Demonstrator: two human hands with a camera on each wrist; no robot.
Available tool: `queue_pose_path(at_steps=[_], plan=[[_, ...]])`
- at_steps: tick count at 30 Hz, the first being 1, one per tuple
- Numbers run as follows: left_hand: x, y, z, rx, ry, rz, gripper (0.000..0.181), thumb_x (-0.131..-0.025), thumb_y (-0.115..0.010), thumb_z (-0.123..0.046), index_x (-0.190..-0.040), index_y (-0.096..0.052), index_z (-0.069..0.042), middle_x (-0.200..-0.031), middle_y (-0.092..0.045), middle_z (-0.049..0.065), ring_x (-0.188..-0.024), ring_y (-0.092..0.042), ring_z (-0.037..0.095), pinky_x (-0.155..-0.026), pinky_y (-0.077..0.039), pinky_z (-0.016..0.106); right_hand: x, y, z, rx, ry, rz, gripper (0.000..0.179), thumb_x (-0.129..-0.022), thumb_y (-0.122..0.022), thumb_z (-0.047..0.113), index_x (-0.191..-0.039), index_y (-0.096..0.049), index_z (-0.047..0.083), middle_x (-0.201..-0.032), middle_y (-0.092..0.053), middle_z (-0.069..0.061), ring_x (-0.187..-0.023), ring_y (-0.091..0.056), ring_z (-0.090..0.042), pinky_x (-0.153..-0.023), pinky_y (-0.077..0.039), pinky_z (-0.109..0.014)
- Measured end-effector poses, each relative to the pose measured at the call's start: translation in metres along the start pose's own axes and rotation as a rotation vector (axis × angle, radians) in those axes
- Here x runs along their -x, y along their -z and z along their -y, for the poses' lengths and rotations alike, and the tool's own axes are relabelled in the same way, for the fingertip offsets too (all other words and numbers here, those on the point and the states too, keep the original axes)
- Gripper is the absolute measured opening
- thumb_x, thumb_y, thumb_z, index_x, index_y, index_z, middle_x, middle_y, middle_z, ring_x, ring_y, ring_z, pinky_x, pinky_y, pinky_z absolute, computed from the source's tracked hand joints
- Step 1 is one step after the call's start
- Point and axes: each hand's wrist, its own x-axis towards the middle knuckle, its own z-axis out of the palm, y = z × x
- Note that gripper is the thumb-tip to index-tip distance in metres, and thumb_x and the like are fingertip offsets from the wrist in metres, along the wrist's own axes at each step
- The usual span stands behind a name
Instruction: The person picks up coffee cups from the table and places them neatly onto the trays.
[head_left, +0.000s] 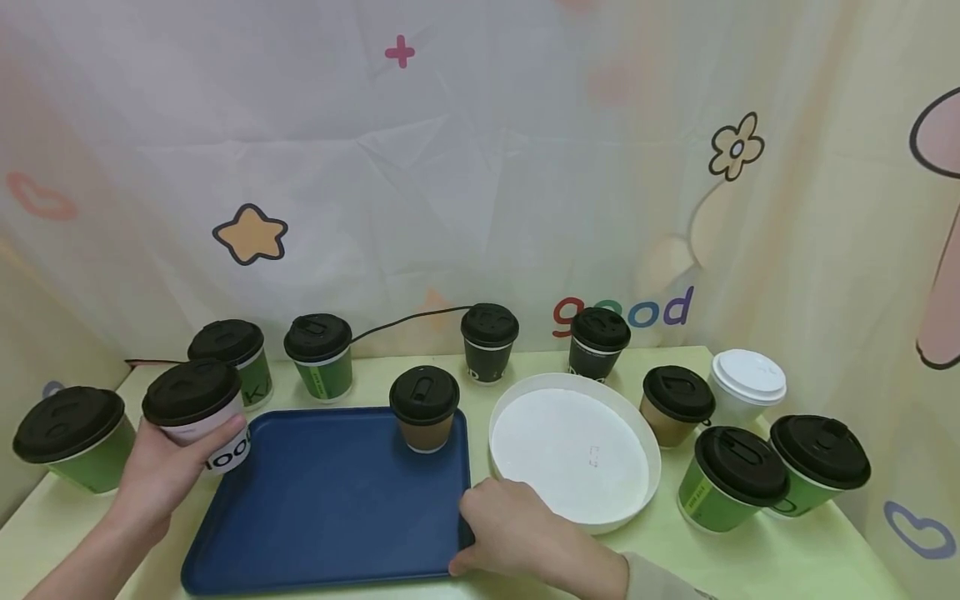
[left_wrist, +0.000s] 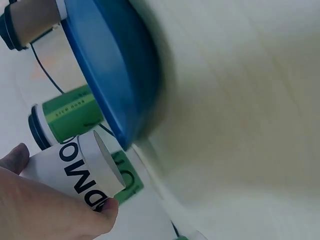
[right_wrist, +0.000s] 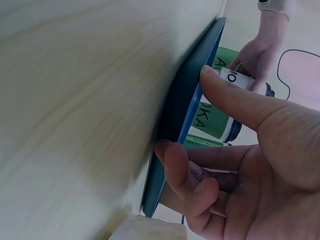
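My left hand (head_left: 168,471) grips a white paper coffee cup (left_wrist: 75,172) with black lettering and a black lid, up off the table at the tray's left edge. The cup's base shows in the left wrist view. At the near right corner of the blue tray (head_left: 337,517), my right hand (head_left: 517,529) holds the rim, thumb over the edge and fingertips at its underside in the right wrist view. A brown cup (head_left: 425,408) with a black lid stands at the tray's far right corner.
Green lidded cups (head_left: 78,437) stand left of and behind the tray. Two black cups (head_left: 490,342) are at the back. Right of the tray sits a round white tray (head_left: 651,454); beyond it are a brown cup (head_left: 675,404), a white-lidded cup (head_left: 746,387) and two green cups (head_left: 731,479).
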Motion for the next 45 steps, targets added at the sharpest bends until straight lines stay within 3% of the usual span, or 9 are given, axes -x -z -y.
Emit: queue_pose_path(at_steps=[4, 8, 16, 21, 31, 45], plan=[[0.004, -0.010, -0.009, 0.029, -0.005, 0.069, 0.105, -0.096, -0.073, -0.041, -0.161, 0.001, -0.004, -0.156, -0.023, 0.024, -0.137, -0.030, 0.041, -0.109, -0.028, 0.062, -0.001, 0.000, 0.000, -0.005, 0.003, 0.004, 0.045, -0.071, -0.092, 0.051, -0.081, -0.074, 0.012, -0.070, -0.059, 0.003, -0.063, -0.053, -0.008, -0.056, -0.050, -0.031], [0.007, -0.022, -0.015, 0.025, -0.026, 0.149, 0.104, -0.096, -0.074, -0.037, -0.161, 0.001, -0.004, -0.155, -0.025, 0.026, -0.136, -0.032, 0.041, -0.108, -0.029, 0.060, -0.001, 0.000, 0.000, -0.017, 0.001, 0.017, 0.044, -0.072, -0.092, 0.050, -0.082, -0.074, 0.011, -0.070, -0.060, 0.004, -0.063, -0.053, -0.007, -0.057, -0.050, -0.030], [0.012, -0.053, -0.026, 0.043, -0.047, 0.296, 0.096, -0.094, -0.078, -0.033, -0.159, -0.014, -0.002, -0.151, -0.037, 0.024, -0.136, -0.037, 0.039, -0.108, -0.032, 0.057, 0.000, 0.000, -0.001, -0.009, -0.006, 0.008, 0.045, -0.072, -0.092, 0.051, -0.083, -0.074, 0.011, -0.070, -0.060, 0.003, -0.063, -0.052, -0.008, -0.057, -0.050, -0.031], [0.010, -0.066, -0.031, 0.074, -0.055, 0.321, 0.090, -0.093, -0.080, -0.029, -0.156, -0.022, -0.003, -0.147, -0.042, 0.021, -0.132, -0.042, 0.035, -0.106, -0.035, 0.051, 0.001, 0.000, -0.001, -0.004, -0.004, -0.010, 0.046, -0.071, -0.092, 0.051, -0.082, -0.075, 0.011, -0.070, -0.060, 0.003, -0.062, -0.053, -0.008, -0.056, -0.050, -0.031], [0.001, -0.081, -0.033, -0.010, -0.014, 0.349, 0.091, -0.090, -0.082, -0.035, -0.154, -0.027, 0.000, -0.149, -0.043, 0.024, -0.135, -0.043, 0.039, -0.107, -0.036, 0.055, 0.000, 0.000, -0.001, -0.002, 0.003, -0.004, 0.047, -0.071, -0.092, 0.052, -0.083, -0.075, 0.010, -0.070, -0.061, 0.003, -0.062, -0.054, -0.007, -0.056, -0.050, -0.031], [-0.008, -0.105, -0.039, 0.049, -0.094, 0.375, 0.091, -0.088, -0.085, -0.028, -0.156, -0.028, -0.005, -0.149, -0.043, 0.023, -0.137, -0.040, 0.040, -0.111, -0.030, 0.060, 0.000, -0.001, -0.002, -0.003, -0.002, -0.006, 0.046, -0.071, -0.092, 0.052, -0.082, -0.074, 0.011, -0.070, -0.060, 0.003, -0.063, -0.053, -0.007, -0.056, -0.049, -0.031]])
